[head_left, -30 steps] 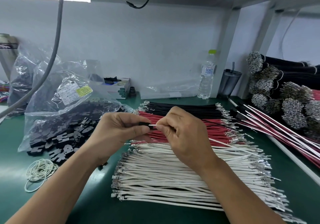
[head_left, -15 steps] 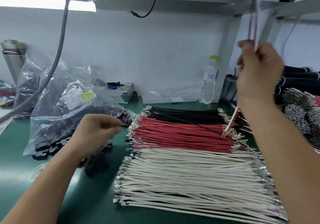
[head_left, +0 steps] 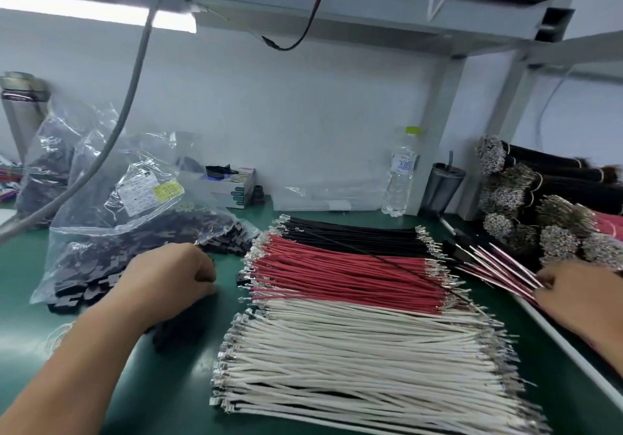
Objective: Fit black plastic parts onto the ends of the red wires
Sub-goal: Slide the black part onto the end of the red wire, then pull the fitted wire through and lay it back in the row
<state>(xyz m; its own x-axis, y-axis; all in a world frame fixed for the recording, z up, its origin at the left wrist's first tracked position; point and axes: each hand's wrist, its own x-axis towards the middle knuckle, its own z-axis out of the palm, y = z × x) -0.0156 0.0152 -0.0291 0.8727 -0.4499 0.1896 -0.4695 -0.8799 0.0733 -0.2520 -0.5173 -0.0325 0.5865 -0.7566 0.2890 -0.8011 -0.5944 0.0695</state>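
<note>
Red wires (head_left: pixel 344 276) with metal end terminals lie in a flat row on the green mat, between black wires (head_left: pixel 354 235) and white wires (head_left: pixel 371 360). Black plastic parts (head_left: pixel 229 246) spill from a clear bag (head_left: pixel 135 219) at the left. My left hand (head_left: pixel 168 276) rests by that spill with fingers curled under; what they hold is hidden. A single black part (head_left: pixel 239 278) lies at the red wires' left ends. At the right, my right hand (head_left: pixel 580 296) is down on a pile of fitted wires (head_left: pixel 499 266), thumb and fingers closed on them.
More black parts (head_left: pixel 175 333) lie under my left forearm, with rubber bands (head_left: pixel 57 337) further left. A water bottle (head_left: pixel 401 178), a cup (head_left: pixel 441 188) and a small box (head_left: pixel 232 185) stand at the back. Tied wire bundles (head_left: pixel 539 205) are stacked at the right. A grey hose (head_left: pixel 131 97) hangs down.
My hands parted from the middle. The right hand swung a fitted wire up, then down onto the pile at the right. The left hand went to the black parts at the bag's mouth.
</note>
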